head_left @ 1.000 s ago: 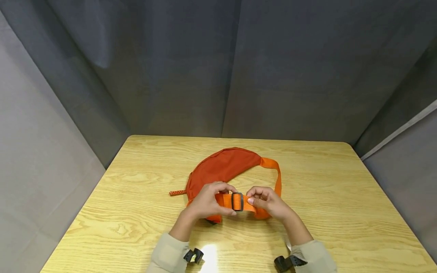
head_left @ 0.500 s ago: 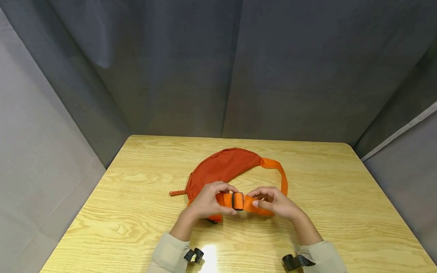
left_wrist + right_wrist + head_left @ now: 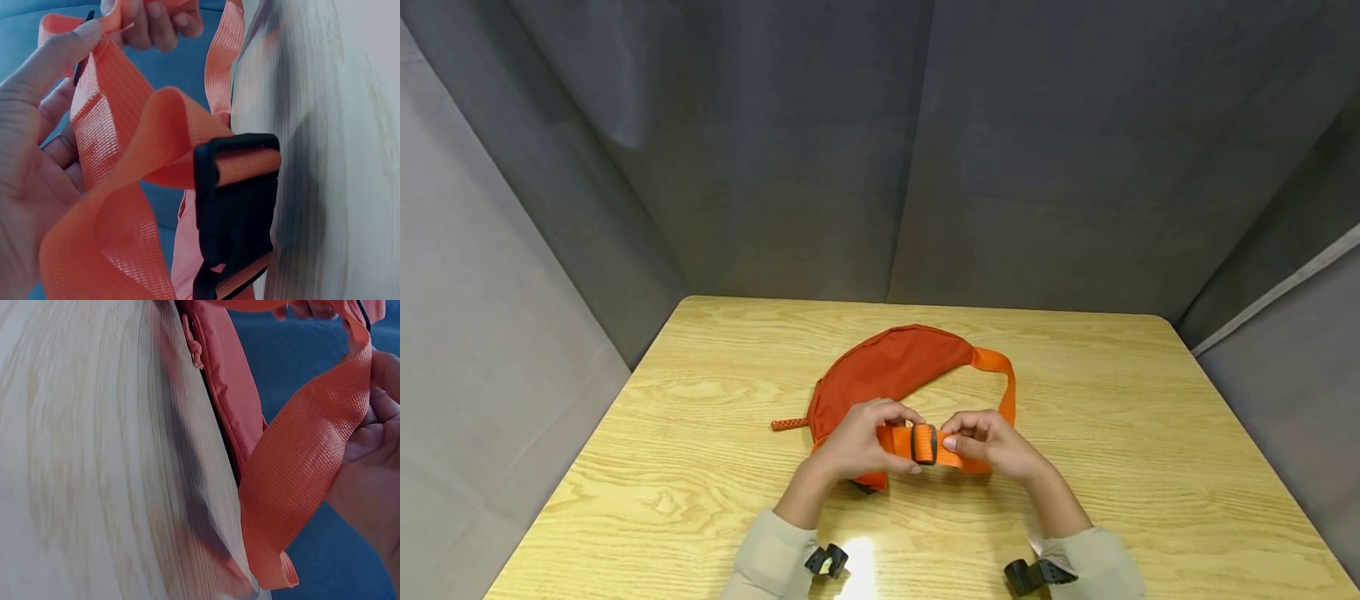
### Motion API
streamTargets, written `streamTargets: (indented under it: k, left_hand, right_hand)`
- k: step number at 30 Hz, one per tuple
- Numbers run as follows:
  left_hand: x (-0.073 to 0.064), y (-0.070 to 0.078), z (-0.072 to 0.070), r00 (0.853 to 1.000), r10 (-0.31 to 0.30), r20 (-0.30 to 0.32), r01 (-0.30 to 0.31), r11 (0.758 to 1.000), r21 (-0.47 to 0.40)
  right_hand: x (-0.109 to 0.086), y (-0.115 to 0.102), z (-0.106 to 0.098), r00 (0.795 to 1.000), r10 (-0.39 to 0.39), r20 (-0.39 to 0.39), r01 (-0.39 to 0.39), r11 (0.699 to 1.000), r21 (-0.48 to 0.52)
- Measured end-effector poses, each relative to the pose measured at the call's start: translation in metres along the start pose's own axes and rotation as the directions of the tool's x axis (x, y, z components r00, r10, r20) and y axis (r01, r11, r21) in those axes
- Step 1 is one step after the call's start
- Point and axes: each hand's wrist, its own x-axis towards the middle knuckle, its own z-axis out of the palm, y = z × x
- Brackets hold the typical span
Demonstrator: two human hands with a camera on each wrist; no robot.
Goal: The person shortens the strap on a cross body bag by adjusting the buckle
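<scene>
A red waist bag (image 3: 891,362) lies on the wooden table, its orange strap (image 3: 995,360) looping out from the right end. My left hand (image 3: 861,442) holds the strap beside a black slide adjuster (image 3: 924,444), thumb and fingers at its edges. Just right of the adjuster, my right hand (image 3: 988,444) pinches the webbing between thumb and fingers. In the left wrist view a black side-release buckle (image 3: 237,200) hangs on the strap below the left hand, its halves joined. From the right hand the webbing (image 3: 306,450) droops toward the table in the right wrist view.
The wooden table (image 3: 1120,417) stretches around the bag. A patterned zipper pull (image 3: 789,424) sticks out at the bag's left end. Dark curtain cloth (image 3: 790,167) hangs behind the table, with paler panels at both sides.
My right hand slid rightward along the strap half a second ago and is now back left, close to the adjuster. The strap loop bulged outward and drew in again. My left hand stays nearly still.
</scene>
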Motion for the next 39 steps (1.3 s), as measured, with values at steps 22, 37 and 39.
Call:
streamTargets:
  k: [22,37,39]
  left_hand:
    - [0.001,-0.002,0.000,0.999,-0.036,0.001,0.036,0.995,-0.094]
    - [-0.002,-0.004,0.000,0.996,-0.089,-0.005,0.088,0.996,-0.029]
    - [-0.002,-0.005,-0.001,0.996,-0.089,-0.015,0.089,0.996,-0.015]
  right_hand:
    - [0.004,0.007,-0.001,0.997,0.028,-0.069,-0.027,0.999,0.018]
    - [0.001,-0.010,0.012,0.992,0.029,-0.126,-0.046,0.989,-0.140]
    - [0.002,-0.018,0.016,0.988,0.005,-0.151,-0.042,0.969,-0.244]
